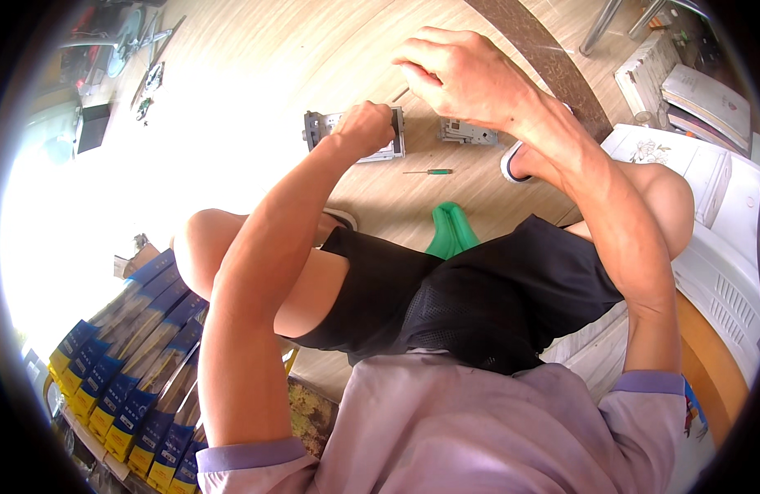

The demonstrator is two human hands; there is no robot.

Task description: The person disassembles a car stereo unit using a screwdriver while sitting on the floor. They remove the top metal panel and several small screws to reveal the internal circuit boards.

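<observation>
My left hand (365, 129) is closed over a boxy metal electronic unit (317, 125) on the floor, its fingers curled at the unit's right part and hiding much of its top. Higher and to the right, my right hand (460, 76) is raised with bent fingers; whatever they hold is hidden. A short, thin dark rod shape (401, 94) shows just below those fingertips, and I cannot tell whether it is held. Beyond the right wrist lies a flat metal part with cutouts (469, 132). A small screwdriver with a green handle (439, 172) rests nearer me.
A green padded seat (451, 230) shows between my knees. Stacked blue and yellow boxes (133, 403) stand at left. White appliance casings (717, 239) are at right, with piled books or boxes (707, 103) beyond. Metal legs (600, 29) stand at the far right; glare washes out the left floor.
</observation>
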